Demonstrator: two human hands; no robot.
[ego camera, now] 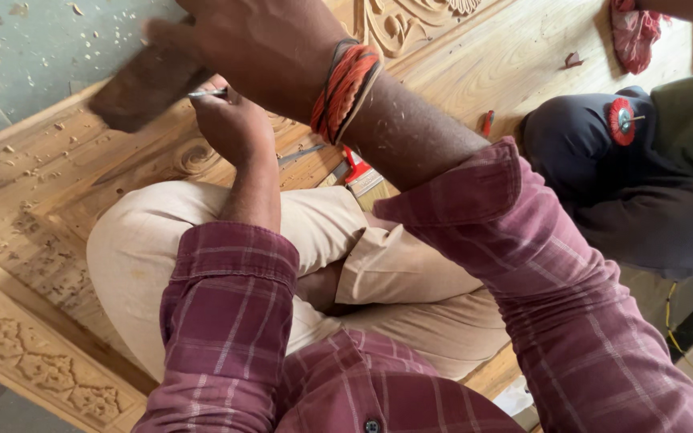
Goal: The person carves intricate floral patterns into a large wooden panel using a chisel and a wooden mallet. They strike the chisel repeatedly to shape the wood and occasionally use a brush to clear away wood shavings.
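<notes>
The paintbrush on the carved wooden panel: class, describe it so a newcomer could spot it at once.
Start at the large carved wooden panel the person sits on. Just beyond the beige-trousered knee, under the raised right forearm, lies the paintbrush. Its red ferrule and pale bristles set it apart from the bare wood and chips around it.

Carved wood panel (523, 48) w/ chips (62, 126), paintbrush (365, 181) on it.

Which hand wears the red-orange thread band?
The right hand, raised with the wooden mallet; its wrist carries the band. The left hand, bare-wristed, holds the chisel.

Woodcarving workshop: carved panel (34, 365), shavings (10, 160)
</notes>
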